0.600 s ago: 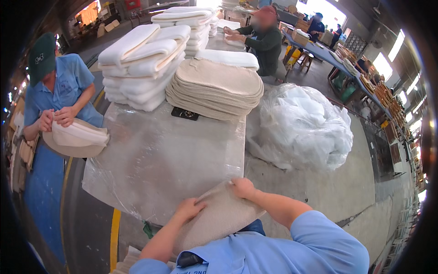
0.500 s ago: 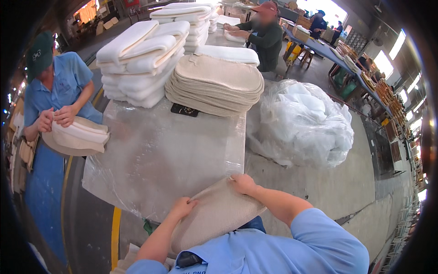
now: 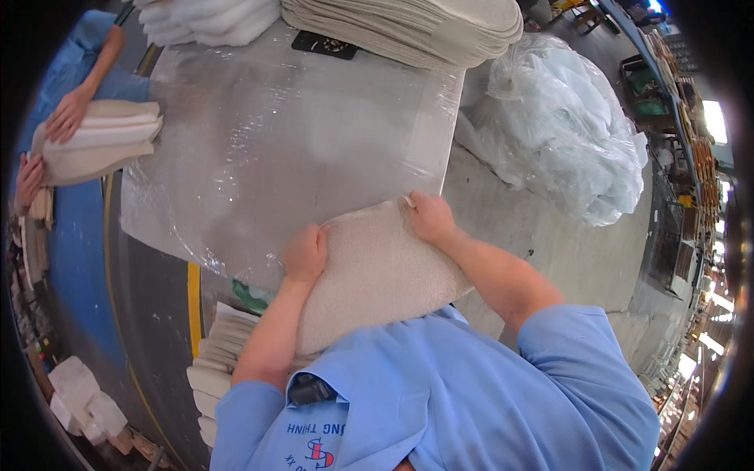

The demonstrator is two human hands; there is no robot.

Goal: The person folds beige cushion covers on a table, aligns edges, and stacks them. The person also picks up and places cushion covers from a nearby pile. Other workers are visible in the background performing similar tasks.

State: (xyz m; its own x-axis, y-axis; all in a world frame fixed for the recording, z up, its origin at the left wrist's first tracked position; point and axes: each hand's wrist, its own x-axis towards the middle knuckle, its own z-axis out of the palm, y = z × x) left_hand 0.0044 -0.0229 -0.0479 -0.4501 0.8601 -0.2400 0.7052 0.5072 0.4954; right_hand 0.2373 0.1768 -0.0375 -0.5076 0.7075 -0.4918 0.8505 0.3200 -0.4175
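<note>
A beige fabric cushion cover (image 3: 385, 275) is stretched between my two hands, in front of my body at the table's near edge. My left hand (image 3: 306, 253) grips its upper left corner, fingers closed with the thumb on top. Its upper right edge is pinched in my right hand (image 3: 430, 217), a little farther out. The cover's lower part hangs against my shirt. Beyond my hands lies the plastic-wrapped table (image 3: 290, 141), with a stack of flat beige covers (image 3: 408, 27) at its far side.
White padding (image 3: 208, 20) is piled at the far left, beside a flat black item (image 3: 324, 44). A clear plastic bag (image 3: 558, 133) of white material stands right of the table. At left, a co-worker's hand (image 3: 69, 116) holds a padded beige cover. Beige folded pieces (image 3: 220, 353) stack near my left arm.
My view has tilted down, so the table and stacks sit higher. Both hands still hold the cover, now more upright. The co-worker's hands have shifted along their cover.
</note>
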